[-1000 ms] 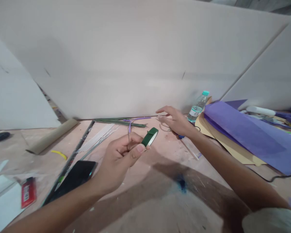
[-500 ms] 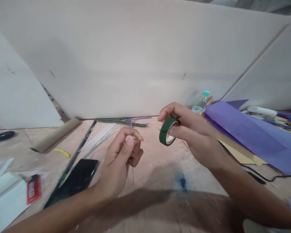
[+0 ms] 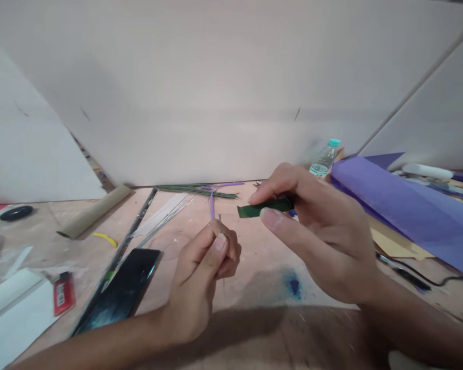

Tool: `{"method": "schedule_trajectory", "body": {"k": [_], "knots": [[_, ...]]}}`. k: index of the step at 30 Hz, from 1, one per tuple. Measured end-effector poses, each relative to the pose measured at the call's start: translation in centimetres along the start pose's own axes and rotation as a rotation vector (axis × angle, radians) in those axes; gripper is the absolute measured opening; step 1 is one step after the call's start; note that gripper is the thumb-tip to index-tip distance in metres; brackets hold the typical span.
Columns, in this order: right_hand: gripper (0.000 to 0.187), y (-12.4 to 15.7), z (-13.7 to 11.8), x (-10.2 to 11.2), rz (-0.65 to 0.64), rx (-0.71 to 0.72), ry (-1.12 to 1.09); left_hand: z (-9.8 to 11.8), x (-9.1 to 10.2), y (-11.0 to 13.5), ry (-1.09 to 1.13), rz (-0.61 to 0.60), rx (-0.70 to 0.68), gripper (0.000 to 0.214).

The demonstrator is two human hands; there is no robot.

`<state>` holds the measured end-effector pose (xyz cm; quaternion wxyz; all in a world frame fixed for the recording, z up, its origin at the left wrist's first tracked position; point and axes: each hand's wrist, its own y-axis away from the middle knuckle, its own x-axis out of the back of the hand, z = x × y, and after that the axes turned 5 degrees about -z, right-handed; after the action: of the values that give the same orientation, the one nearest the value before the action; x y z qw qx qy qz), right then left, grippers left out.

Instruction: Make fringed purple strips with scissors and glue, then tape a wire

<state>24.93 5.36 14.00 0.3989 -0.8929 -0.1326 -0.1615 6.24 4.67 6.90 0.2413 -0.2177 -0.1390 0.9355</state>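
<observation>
My left hand [image 3: 208,272] is closed with the thumb pressed on curled fingers, gripping a thin wire. A purple strip [image 3: 212,208] rises out of the top of this fist and bends to the right; a faint length of wire shows below the hand. To its right, my right hand [image 3: 324,236] pinches green tape [image 3: 254,209] between thumb and forefinger. The tape's short end points left toward the wire, apart from it. Most of the roll is hidden by the fingers.
Green stem wires [image 3: 219,194] lie by the white board. Leftward are a cardboard tube [image 3: 96,211], a black phone [image 3: 119,293], a red packet [image 3: 64,294] and a yellow strip [image 3: 106,239]. Purple sheets [image 3: 405,205] and a water bottle [image 3: 326,158] stand at the right.
My right hand has turned the tape roll from face-on to nearly edge-on, its end pointing left. My left hand has moved slightly down and right, its fingers closing tighter.
</observation>
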Motion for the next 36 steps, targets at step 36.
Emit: {"method": "schedule_trajectory", "body": {"k": [36], "knots": [[0.028,0.6,0.4,-3.8,0.277,0.309,0.065,0.4,-1.1,1.8,-0.057,0.037,0.056,0.039]]}}
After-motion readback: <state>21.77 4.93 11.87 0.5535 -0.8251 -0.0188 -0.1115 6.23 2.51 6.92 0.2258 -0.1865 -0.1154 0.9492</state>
